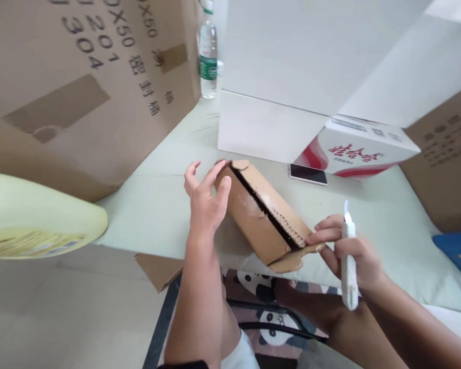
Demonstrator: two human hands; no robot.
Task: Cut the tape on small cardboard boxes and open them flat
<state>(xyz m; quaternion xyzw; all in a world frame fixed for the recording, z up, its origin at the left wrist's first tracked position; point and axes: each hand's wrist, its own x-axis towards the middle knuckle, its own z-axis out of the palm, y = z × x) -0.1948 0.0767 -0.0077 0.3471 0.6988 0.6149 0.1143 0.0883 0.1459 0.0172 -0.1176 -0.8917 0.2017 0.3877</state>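
So the pale green desk (155, 210) has a huge brown carton (96, 107) over on the left and a big white box (292, 61) at the back, both cut off by the top edge of the view. A pale yellow container (42, 218) pokes in from the left, mostly cropped.

The small brown box (253, 215) sits near the front edge of the desk, right between the two hands, angled from far left to near right. There's a dark slit running along its length and a flap sticking out at the near right end.

Left hand (209, 202) is at the far left end, forearm reaching pretty much straight out, fingers spread and loosely curled, with a fingertip at the box's corner. Right hand (364, 264) comes in from the lower right, a couple of fingers on the flap end, and it's also gripping a white cutter (349, 271) upright-ish, blade end pointing away from the person.

Past the box there's a phone (308, 174), dark screen up. Can't see inside the slit or under the box, and the cutter hides part of the right hand, so I can't tell exactly how those fingers pinch the flap.
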